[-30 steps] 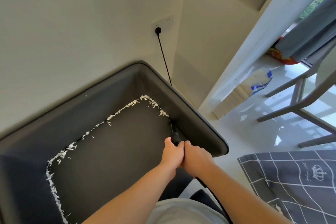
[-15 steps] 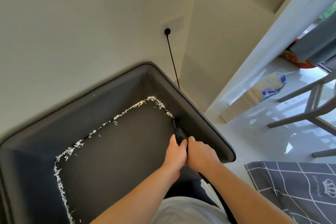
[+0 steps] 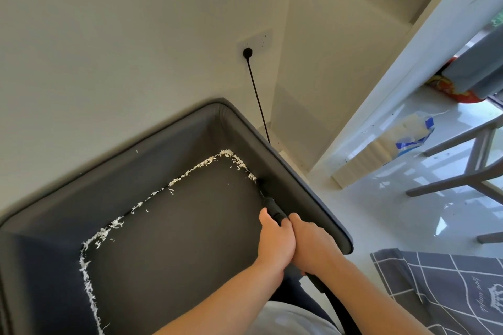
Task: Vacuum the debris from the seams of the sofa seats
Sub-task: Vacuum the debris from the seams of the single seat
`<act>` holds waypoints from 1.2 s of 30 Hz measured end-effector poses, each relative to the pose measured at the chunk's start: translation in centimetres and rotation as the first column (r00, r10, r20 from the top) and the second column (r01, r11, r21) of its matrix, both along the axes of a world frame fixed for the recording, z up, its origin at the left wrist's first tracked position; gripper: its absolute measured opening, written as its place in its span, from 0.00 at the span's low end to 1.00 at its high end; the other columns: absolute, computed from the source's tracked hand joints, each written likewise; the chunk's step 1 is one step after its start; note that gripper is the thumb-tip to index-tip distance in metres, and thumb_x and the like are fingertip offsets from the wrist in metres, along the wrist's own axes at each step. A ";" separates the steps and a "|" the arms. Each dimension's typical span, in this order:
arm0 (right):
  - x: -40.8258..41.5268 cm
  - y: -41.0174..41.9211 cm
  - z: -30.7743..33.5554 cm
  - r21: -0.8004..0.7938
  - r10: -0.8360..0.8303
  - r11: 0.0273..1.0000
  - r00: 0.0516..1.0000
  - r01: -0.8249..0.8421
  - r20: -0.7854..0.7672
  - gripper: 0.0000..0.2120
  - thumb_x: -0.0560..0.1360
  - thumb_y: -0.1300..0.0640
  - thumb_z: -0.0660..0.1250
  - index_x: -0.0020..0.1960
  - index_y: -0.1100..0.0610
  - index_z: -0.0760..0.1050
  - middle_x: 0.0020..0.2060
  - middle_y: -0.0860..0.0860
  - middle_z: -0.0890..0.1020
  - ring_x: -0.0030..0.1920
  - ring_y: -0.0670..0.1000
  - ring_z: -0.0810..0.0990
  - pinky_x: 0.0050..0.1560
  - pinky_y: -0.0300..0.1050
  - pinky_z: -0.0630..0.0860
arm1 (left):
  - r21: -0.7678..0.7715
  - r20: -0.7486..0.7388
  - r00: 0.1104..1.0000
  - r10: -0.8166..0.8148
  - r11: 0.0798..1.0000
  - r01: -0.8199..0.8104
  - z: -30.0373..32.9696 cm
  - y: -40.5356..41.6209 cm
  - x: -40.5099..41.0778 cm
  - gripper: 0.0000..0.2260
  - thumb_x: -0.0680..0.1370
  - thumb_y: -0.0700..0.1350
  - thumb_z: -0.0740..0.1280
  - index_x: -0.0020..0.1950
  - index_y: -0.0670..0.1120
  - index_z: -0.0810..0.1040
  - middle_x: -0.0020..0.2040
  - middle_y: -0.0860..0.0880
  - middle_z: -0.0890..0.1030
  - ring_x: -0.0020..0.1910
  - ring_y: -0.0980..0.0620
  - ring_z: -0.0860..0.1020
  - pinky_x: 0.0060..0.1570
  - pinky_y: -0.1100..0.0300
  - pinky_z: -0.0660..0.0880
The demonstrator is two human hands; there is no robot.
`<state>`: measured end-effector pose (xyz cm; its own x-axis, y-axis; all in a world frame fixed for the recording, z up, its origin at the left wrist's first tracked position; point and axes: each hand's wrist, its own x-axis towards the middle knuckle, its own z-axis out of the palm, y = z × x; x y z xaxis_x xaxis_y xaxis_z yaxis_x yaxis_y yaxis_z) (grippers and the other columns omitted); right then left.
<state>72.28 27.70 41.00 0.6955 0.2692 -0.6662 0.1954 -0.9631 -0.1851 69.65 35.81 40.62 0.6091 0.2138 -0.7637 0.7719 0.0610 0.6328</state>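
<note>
A dark grey sofa seat (image 3: 174, 231) is ringed by white shredded debris (image 3: 190, 171) along its back, left and right-corner seams. A black vacuum nozzle (image 3: 269, 202) lies in the right seam, its tip just below the last flakes near the back right corner. My left hand (image 3: 275, 239) and my right hand (image 3: 310, 245) grip the nozzle's tube side by side. The hose (image 3: 340, 304) runs down past my right forearm.
The sofa's right armrest (image 3: 307, 190) borders the seam. A black cord (image 3: 257, 100) hangs from a wall socket (image 3: 254, 45) behind it. On the right are a grey checked cloth (image 3: 446, 288), chair legs (image 3: 462, 179) and a glossy white floor.
The nozzle has slid forward along the right seam toward the back corner, and the flakes nearest its tip are gone. Both hands moved with it.
</note>
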 end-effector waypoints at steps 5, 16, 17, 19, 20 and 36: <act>-0.1 0.7 -0.3 0.024 -0.038 0.999 0.999 0.037 0.027 0.22 0.78 0.55 0.70 0.68 0.54 0.65 0.44 0.47 0.77 0.40 0.47 0.77 0.38 0.38 0.73 | 0.004 -0.018 1.000 0.011 1.000 -0.011 0.1 0.8 0.5 0.29 0.86 0.46 0.57 0.83 0.51 0.46 0.71 0.45 0.74 0.53 0.52 0.72 0.60 0.52 0.72; -1.0 2.7 -1.6 0.063 -0.038 0.997 0.999 0.040 -0.036 0.20 0.80 0.53 0.69 0.69 0.53 0.66 0.52 0.50 0.82 0.47 0.49 0.83 0.47 0.40 0.80 | -0.061 -0.111 0.992 0.061 0.996 -0.068 -1.1 2.8 -1.1 0.29 0.85 0.46 0.60 0.83 0.53 0.50 0.71 0.44 0.73 0.66 0.44 0.76 0.68 0.42 0.74; -1.2 2.3 -1.5 0.061 -0.040 0.997 0.999 0.042 -0.029 0.21 0.80 0.53 0.69 0.69 0.53 0.66 0.53 0.50 0.82 0.48 0.49 0.83 0.48 0.40 0.80 | -0.050 -0.111 0.992 0.053 0.997 -0.059 -0.8 2.4 -1.1 0.29 0.85 0.46 0.60 0.83 0.53 0.49 0.72 0.44 0.73 0.66 0.44 0.75 0.68 0.43 0.73; -1.2 1.4 -1.0 0.062 -0.041 0.997 0.999 0.042 -0.020 0.23 0.79 0.54 0.70 0.70 0.53 0.65 0.54 0.50 0.82 0.46 0.48 0.82 0.48 0.41 0.80 | -0.013 -0.105 0.994 0.038 0.999 -0.040 -0.1 1.5 -1.0 0.29 0.86 0.46 0.58 0.83 0.52 0.47 0.73 0.43 0.72 0.68 0.44 0.74 0.69 0.46 0.72; -1.1 1.0 -0.8 0.070 -0.040 0.997 0.999 0.041 -0.022 0.24 0.78 0.55 0.71 0.70 0.53 0.65 0.54 0.50 0.82 0.44 0.48 0.81 0.46 0.40 0.80 | 0.005 -0.093 0.995 0.030 1.000 -0.030 0.1 1.0 -0.9 0.29 0.86 0.45 0.57 0.83 0.52 0.45 0.73 0.43 0.71 0.68 0.44 0.74 0.68 0.48 0.72; -0.5 3.0 -2.2 0.073 -0.089 0.993 0.995 0.091 -0.039 0.19 0.80 0.55 0.68 0.68 0.53 0.66 0.48 0.49 0.82 0.41 0.47 0.83 0.39 0.38 0.79 | -0.055 -0.107 0.994 0.028 0.998 -0.034 -1.4 3.3 -0.2 0.30 0.84 0.47 0.61 0.83 0.54 0.50 0.72 0.45 0.72 0.68 0.44 0.74 0.69 0.42 0.73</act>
